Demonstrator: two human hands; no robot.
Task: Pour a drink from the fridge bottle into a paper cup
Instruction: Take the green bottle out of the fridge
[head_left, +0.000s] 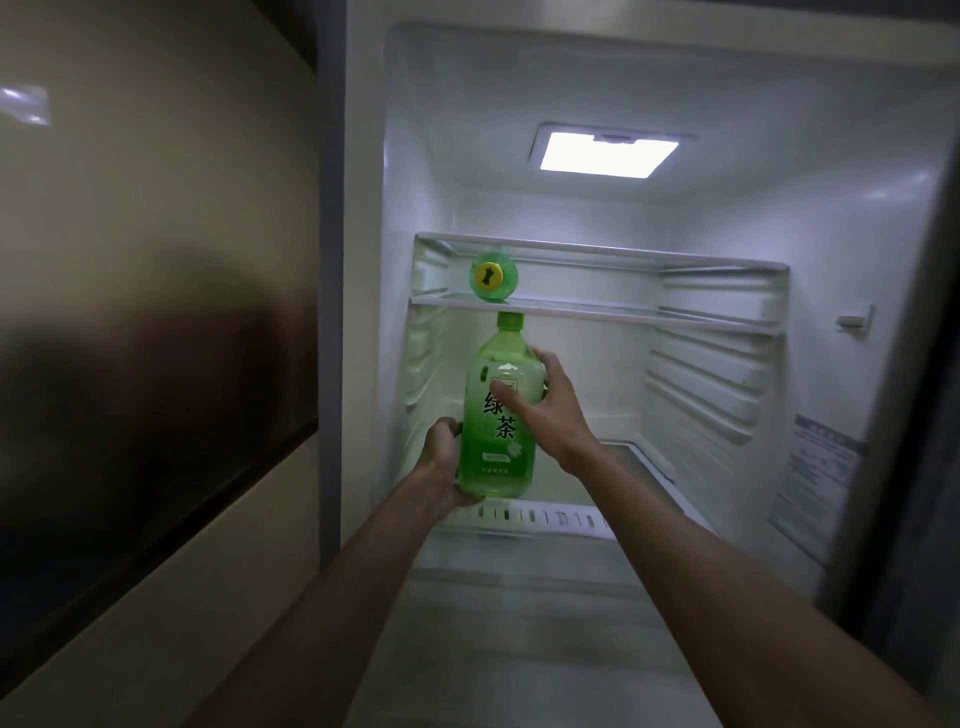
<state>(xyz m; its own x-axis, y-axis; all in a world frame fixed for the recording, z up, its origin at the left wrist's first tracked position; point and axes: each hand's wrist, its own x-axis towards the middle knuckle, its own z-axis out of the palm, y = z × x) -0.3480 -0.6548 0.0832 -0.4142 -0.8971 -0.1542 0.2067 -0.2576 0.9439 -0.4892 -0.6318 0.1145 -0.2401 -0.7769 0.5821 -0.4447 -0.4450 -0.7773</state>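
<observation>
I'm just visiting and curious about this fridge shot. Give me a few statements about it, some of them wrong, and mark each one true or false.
1. Both hands are on the upright green bottle. True: the left hand holds it low and the right hand higher up.
2. The upright bottle's cap is off. False: a green cap sits on its neck.
3. A second green bottle lies on its side on the shelf above. True.
4. A paper cup stands in the fridge. False: none is in view.
5. The fridge light is off. False: it glows.
</observation>
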